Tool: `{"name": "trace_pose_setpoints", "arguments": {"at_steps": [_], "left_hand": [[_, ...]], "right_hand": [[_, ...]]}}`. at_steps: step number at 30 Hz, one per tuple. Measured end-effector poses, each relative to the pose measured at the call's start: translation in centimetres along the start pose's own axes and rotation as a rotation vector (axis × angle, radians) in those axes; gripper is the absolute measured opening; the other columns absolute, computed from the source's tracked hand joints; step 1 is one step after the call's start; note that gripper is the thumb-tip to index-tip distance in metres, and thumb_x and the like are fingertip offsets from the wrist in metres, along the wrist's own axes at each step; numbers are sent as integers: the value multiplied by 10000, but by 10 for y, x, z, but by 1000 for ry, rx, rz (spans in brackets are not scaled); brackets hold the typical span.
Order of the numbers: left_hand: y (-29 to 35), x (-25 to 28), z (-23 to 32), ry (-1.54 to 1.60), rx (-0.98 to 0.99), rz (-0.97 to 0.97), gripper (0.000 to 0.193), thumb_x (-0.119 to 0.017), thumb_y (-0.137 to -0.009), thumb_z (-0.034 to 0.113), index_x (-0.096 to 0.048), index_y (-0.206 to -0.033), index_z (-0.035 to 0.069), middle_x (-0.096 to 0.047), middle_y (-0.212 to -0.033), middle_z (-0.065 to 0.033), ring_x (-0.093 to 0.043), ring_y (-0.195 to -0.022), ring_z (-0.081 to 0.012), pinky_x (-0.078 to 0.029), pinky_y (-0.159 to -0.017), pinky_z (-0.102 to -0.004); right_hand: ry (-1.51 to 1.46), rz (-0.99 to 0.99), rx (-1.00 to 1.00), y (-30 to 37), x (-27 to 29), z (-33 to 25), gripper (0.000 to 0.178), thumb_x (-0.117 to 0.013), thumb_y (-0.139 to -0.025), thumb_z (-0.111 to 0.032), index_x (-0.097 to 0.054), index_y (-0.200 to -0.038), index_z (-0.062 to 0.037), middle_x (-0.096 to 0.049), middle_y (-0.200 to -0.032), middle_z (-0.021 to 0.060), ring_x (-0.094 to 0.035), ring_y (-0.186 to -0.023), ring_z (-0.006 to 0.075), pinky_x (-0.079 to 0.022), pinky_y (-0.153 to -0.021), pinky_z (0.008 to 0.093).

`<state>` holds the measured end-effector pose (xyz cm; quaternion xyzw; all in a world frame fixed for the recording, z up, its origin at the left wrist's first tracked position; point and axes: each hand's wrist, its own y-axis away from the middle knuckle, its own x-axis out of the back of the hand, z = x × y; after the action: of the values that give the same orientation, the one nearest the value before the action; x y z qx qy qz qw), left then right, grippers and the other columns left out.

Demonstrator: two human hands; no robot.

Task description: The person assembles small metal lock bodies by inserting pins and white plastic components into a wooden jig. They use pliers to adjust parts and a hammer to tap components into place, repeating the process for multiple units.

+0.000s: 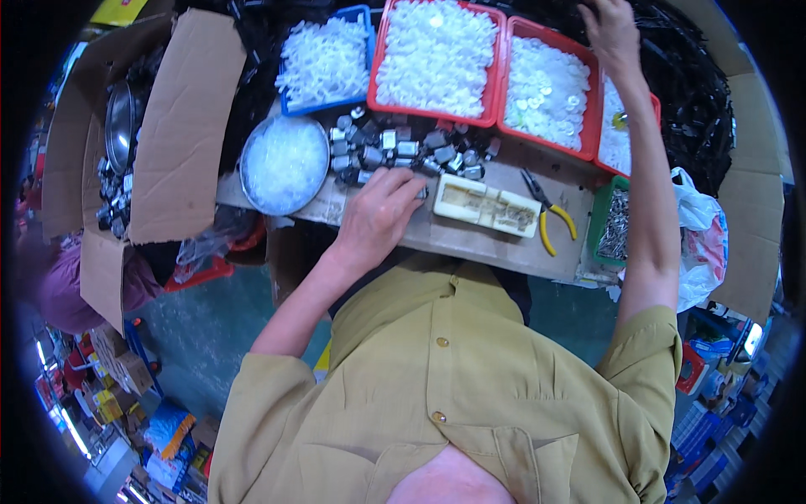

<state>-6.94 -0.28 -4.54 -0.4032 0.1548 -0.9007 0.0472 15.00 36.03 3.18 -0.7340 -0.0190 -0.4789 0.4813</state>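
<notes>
My left hand [379, 212] rests on the wooden work board [470, 239], fingers curled down beside a cream plastic jig block [487, 206] and just below a scatter of small grey metal parts [403, 151]. I cannot see whether it holds one of the parts. My right hand [611, 29] is stretched far forward to the pile of black cables [688, 76] behind the red trays, fingers bent over the pile; what it grips is hidden.
Red trays of white plastic pieces [437, 55] and white discs [547, 88], a blue tray [326, 60], a round bowl of clear bits [284, 164], yellow-handled pliers [550, 220], a green box of screws [615, 223], a cardboard box [180, 126] at left, a plastic bag [701, 244].
</notes>
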Motion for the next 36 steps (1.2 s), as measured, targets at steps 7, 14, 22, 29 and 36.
{"name": "trace_pose_setpoints", "arguments": {"at_steps": [7, 14, 22, 29, 36], "left_hand": [[8, 1, 1, 69, 115, 130, 282, -755, -777, 9, -704, -1054, 1, -664, -979, -128, -635, -905, -283, -517, -770, -382], [-4, 11, 19, 291, 310, 49, 357, -703, -858, 23, -686, -1215, 26, -590, -982, -50, -546, -804, -128, -454, -702, -256], [2, 9, 14, 587, 373, 39, 278, -699, -891, 13, -666, -1167, -4, -580, -1036, -29, -547, -852, -89, -447, -721, -216], [-1, 5, 23, 978, 656, 94, 216, -743, -899, 57, -603, -1061, 21, -658, -899, -16, -653, -808, -65, -466, -643, -181], [-7, -18, 37, 1335, 755, 160, 242, -802, -874, 169, -596, -971, 88, -656, -802, 13, -590, -654, -32, -365, -537, -168]], "right_hand": [[-104, -302, 238, 103, 84, -105, 188, -759, -782, -81, -658, -940, -62, -642, -962, 107, -618, -914, 287, -512, -731, 424], [-406, -591, 113, 177, 101, -164, 159, -758, -788, -127, -662, -893, -57, -579, -975, 67, -579, -944, 258, -455, -750, 400], [-478, -646, 77, 182, 99, -167, 132, -744, -808, -105, -679, -890, -25, -576, -975, 89, -590, -919, 278, -462, -763, 405], [-486, -538, -5, 179, 104, -179, 266, -779, -784, -169, -672, -994, -46, -583, -971, 90, -599, -929, 270, -450, -739, 415], [-455, -330, 33, 170, 98, -218, 354, -811, -745, -201, -670, -1048, -84, -631, -990, 43, -616, -942, 239, -428, -742, 391]]}}
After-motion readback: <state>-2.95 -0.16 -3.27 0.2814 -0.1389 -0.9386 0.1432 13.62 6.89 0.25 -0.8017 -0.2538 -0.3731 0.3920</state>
